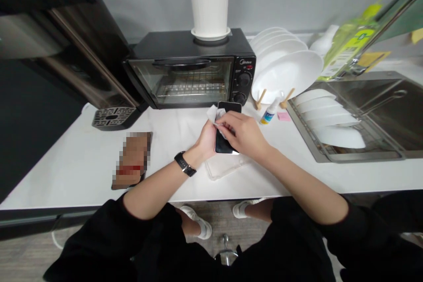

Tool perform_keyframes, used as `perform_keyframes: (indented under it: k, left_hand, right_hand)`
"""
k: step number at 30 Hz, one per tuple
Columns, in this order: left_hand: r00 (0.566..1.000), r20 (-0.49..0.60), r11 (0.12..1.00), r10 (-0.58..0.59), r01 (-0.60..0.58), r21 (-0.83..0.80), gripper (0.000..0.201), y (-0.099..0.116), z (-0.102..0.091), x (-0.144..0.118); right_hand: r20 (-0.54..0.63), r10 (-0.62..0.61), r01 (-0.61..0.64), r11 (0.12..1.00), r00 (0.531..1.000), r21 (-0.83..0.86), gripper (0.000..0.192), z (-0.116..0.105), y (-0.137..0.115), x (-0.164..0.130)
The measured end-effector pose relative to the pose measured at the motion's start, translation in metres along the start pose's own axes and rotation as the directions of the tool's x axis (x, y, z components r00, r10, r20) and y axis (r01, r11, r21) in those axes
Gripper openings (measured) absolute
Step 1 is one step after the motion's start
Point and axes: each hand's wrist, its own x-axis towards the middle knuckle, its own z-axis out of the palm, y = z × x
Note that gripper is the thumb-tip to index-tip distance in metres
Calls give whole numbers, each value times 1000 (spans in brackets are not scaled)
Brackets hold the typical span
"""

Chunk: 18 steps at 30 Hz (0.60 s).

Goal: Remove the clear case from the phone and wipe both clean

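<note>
A black phone (228, 108) is held upright over the white counter (82, 163), in front of the toaster oven. My left hand (206, 140), with a black watch on the wrist, grips the phone's left edge. My right hand (243, 132) presses a small white wipe (213, 114) against the phone's dark screen. A clear phone case (222, 166) lies on the counter just below both hands.
A black toaster oven (190, 68) with a white paper roll (209, 0) on top stands behind. White plates (286, 68) in a wooden rack, a small spray bottle (271, 111), a pink note (283, 116), a sink (373, 110) with plates are right. A blurred flat object (132, 158) lies left.
</note>
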Motion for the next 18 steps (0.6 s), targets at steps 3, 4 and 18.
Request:
perform_keyframes:
  k: [3, 4, 18]
  left_hand:
    - [999, 45, 1000, -11, 10, 15, 72, 5, 0, -5]
    - [999, 49, 1000, -9, 8, 20, 75, 7, -1, -6]
    - [992, 21, 991, -127, 126, 43, 74, 7, 0, -6]
  right_hand:
    - [115, -31, 33, 999, 993, -16, 17, 3, -13, -20]
    - [131, -35, 38, 999, 991, -18, 19, 3, -15, -26]
    - [-212, 84, -89, 996, 974, -13, 19, -21, 42, 0]
